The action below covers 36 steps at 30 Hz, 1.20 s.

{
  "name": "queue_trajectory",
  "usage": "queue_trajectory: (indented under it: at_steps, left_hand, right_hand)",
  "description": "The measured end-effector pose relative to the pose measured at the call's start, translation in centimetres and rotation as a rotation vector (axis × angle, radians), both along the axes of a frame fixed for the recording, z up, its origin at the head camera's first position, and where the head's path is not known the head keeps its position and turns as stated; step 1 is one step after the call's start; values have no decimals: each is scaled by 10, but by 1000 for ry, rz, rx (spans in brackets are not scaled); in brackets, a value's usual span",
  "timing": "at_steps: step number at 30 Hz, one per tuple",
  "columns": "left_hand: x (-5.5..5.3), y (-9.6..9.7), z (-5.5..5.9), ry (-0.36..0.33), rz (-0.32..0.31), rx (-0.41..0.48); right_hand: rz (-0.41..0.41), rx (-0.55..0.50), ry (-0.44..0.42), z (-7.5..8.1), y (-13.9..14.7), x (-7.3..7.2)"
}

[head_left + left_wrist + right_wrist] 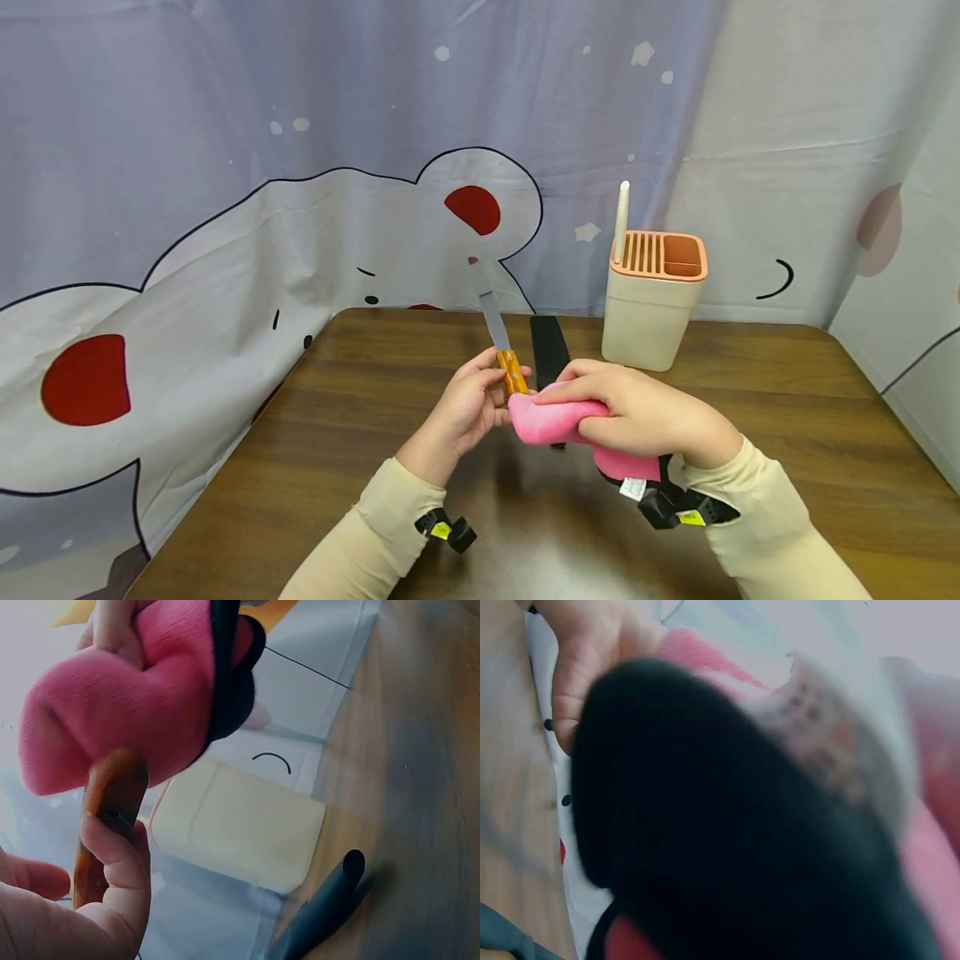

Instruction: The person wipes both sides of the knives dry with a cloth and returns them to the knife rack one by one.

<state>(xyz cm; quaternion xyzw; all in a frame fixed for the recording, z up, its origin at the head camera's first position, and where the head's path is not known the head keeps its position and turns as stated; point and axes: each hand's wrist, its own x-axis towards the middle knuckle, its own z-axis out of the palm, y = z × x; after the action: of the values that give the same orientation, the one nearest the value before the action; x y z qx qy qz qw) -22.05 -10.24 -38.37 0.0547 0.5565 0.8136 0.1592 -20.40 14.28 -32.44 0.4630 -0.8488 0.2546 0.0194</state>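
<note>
Black-trimmed pink cloth (pixel 553 422), nearest the right wrist's camera, lies gripped in my right hand (pixel 637 404). Just beside it, my left hand (pixel 467 407) holds a knife (pixel 501 340), blade pointing away.

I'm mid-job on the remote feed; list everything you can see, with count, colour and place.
Table: 1, brown wood-grain, beneath everything
Curtain backdrop: 1, grey-blue and white print, behind table
Slotted holder: 1, cream with orange top, far right of table
Handle: 1, white, upright at holder's left side
Knife: 1, silver blade, orange-brown handle, above table
Plush piece: 1, pink with black trim, below knife handle
Flat utensil, kind unclear: 1, black, left of holder
Wrist cameras: 2, black, one per wrist
Sleeves: 2, cream, both arms
Left hand: 1, bare, gripping knife
Right hand: 1, bare, gripping plush piece
</note>
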Motion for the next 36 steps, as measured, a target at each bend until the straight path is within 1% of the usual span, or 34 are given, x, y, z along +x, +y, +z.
queue_trajectory:
  at_steps: [3,7,10,13,17,19,25,30,33,36]
  left_hand:
    - [1,2,1,16,-24,-5]
    - [5,5,2,54,-80,-31]
    - [9,8,2,80,-128,-43]
    - [12,11,2,103,-169,-48]
    - [14,12,3,118,-181,-68]
    - [14,13,4,119,-171,-79]
    - [14,13,5,92,-143,-84]
    - [12,13,4,58,-131,-58]
    - [10,13,2,39,-100,-53]
    - [8,11,1,22,-67,-57]
  right_hand:
    - [-60,-91,21,2,5,-6]
    - [-188,-175,53,1,8,-14]
    - [-270,-186,66,-3,5,-18]
    - [-315,-153,71,-8,0,-19]
    - [-326,-93,92,-12,-8,-18]
    - [-321,-79,108,-13,-10,-16]
    - [-310,-43,138,-14,-10,-13]
    - [-274,9,161,-11,-10,-8]
    - [-241,35,161,-9,-10,-5]
    - [-191,54,163,-8,-10,-1]
